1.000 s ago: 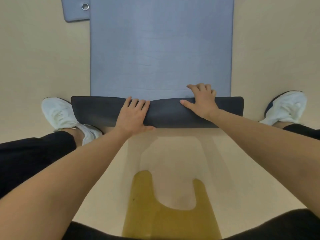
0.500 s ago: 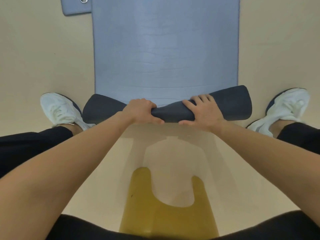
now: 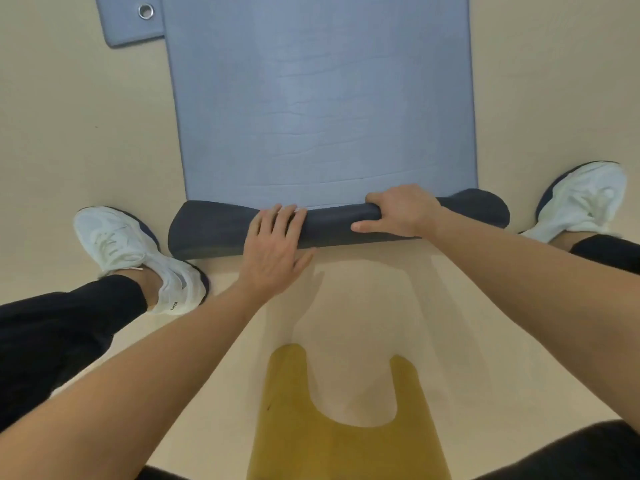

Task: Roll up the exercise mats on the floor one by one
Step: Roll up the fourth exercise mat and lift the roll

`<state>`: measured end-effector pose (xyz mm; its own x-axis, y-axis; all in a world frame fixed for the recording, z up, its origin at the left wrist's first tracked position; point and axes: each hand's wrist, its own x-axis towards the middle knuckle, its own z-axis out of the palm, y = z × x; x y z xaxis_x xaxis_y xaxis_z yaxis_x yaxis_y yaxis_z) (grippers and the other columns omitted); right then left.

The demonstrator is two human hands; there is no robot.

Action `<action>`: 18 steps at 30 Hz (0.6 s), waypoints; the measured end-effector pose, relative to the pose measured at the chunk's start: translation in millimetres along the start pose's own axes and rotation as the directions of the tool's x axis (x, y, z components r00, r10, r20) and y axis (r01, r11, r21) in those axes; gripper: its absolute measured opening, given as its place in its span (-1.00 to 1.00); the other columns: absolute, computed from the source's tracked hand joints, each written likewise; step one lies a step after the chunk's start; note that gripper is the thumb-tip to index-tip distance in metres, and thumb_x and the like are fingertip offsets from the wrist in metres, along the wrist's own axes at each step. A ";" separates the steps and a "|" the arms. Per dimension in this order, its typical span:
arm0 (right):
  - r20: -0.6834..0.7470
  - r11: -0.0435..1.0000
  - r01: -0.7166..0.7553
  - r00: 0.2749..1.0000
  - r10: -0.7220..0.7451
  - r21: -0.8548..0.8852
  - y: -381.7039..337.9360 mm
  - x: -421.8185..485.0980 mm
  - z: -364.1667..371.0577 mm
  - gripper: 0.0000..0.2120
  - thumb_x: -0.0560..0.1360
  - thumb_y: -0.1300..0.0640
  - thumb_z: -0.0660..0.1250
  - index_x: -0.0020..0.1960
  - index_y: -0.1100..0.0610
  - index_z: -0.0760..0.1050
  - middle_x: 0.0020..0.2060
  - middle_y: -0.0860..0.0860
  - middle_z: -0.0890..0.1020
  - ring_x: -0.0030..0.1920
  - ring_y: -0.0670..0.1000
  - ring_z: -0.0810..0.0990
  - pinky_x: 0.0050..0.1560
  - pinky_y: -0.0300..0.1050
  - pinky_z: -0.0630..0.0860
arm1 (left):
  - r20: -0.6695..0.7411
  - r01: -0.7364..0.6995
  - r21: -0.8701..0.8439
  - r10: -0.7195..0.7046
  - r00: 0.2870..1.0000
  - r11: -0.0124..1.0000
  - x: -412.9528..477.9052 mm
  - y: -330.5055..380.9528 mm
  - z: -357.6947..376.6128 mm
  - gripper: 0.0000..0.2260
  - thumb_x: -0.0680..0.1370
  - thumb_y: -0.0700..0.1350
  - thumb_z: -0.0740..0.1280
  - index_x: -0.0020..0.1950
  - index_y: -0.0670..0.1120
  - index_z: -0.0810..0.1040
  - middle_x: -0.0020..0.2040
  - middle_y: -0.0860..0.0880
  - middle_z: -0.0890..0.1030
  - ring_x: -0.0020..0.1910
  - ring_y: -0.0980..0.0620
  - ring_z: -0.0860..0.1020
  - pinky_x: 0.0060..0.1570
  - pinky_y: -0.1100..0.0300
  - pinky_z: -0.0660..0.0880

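Head view. A blue-grey foam exercise mat (image 3: 322, 98) lies flat on the beige floor (image 3: 69, 116). Its near end is turned up into a dark grey roll (image 3: 214, 230) that spans the mat's width. The left hand (image 3: 277, 247) rests flat on the roll near its middle, with the fingers straight and slightly spread. The right hand (image 3: 401, 213) grips the roll right of centre, fingers curled over its far side and thumb stretched along the near side. A white left sneaker (image 3: 131, 251) and a white right sneaker (image 3: 585, 199) stand just off the roll's two ends. The corner of a second blue-grey mat (image 3: 131, 26), bearing a metal eyelet (image 3: 145, 11), adjoins the first mat's far left edge. A mustard-yellow floor marking (image 3: 346, 445) lies nearest the person.
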<state>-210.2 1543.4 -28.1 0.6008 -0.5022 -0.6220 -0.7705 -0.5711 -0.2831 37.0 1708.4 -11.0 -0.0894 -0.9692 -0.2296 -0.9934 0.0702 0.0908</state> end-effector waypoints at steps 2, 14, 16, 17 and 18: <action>0.013 1.000 -0.006 1.000 0.005 0.017 4.4 10.5 -4.9 -0.34 0.44 -0.60 0.07 -0.12 0.02 0.40 -0.32 -0.01 0.55 -0.30 0.00 0.50 -0.24 0.00 0.38 | 0.069 -0.023 0.039 0.020 0.997 0.999 -4.4 5.4 8.8 -0.26 0.61 0.30 0.22 0.64 -0.12 0.18 0.57 -0.21 0.31 0.54 -0.27 0.28 0.57 -0.20 0.13; -0.144 0.972 -0.175 0.978 0.153 -0.157 16.0 47.4 -30.8 -0.11 0.42 -0.63 -0.05 0.34 0.07 0.39 0.18 0.12 0.51 0.17 0.20 0.48 0.17 0.13 0.37 | 0.118 0.014 -0.026 -0.011 0.993 1.000 75.3 -23.3 15.2 -0.15 0.51 0.54 0.04 0.62 0.01 0.25 0.48 -0.13 0.40 0.44 -0.18 0.34 0.53 -0.13 0.12; -0.297 0.969 -0.198 0.944 0.147 -0.147 14.2 39.7 -30.1 -0.19 0.49 -0.55 -0.03 0.34 0.08 0.43 0.17 0.12 0.53 0.14 0.20 0.48 0.18 0.13 0.38 | 0.172 -0.002 -0.059 0.013 0.985 0.998 93.8 -33.7 13.1 -0.13 0.48 0.57 -0.01 0.61 0.03 0.26 0.48 -0.08 0.40 0.42 -0.15 0.36 0.49 -0.10 0.15; -0.374 0.972 -0.168 0.922 0.097 -0.162 14.6 32.0 -25.7 -0.24 0.52 -0.51 0.00 0.31 0.10 0.46 0.14 0.13 0.54 0.11 0.20 0.49 0.16 0.13 0.39 | 0.210 -0.001 -0.089 0.020 0.978 0.996 102.8 -38.8 11.7 -0.12 0.46 0.58 -0.02 0.61 0.06 0.25 0.51 -0.06 0.39 0.43 -0.15 0.35 0.48 -0.09 0.16; -0.443 0.975 -0.122 0.896 0.028 -0.184 15.6 22.3 -18.2 -0.27 0.54 -0.47 0.04 0.29 0.12 0.48 0.12 0.14 0.56 0.09 0.20 0.50 0.16 0.14 0.39 | 0.251 0.011 -0.129 0.022 0.968 0.992 111.5 -43.6 10.8 -0.12 0.45 0.59 -0.02 0.61 0.08 0.24 0.54 -0.04 0.35 0.46 -0.15 0.32 0.48 -0.09 0.16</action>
<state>-204.9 1511.4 -33.1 0.6112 -0.7537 -0.2415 -0.7853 -0.6157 -0.0658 69.6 1599.8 -51.0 -0.1262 -0.8773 -0.4631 -0.9768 0.0286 0.2121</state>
